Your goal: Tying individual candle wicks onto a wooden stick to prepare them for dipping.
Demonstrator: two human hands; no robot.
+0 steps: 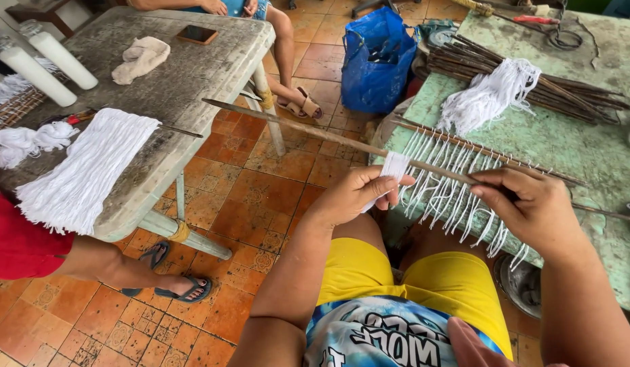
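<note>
Both hands — strings [451, 194] on stick [308, 127]

Both forearms reach forward from the bottom of the view, bare, with elbows bent and held close to the body. The left hand [359, 192] sits slightly higher and to the left, palm turned inward, its fingers [389, 185] curled and pressed against the thumb in a pinch. The right hand [532, 207] lies back-up, knuckles toward the camera, fingers folded under and closed in a grip. The two hands are level and near each other, not touching.
</note>
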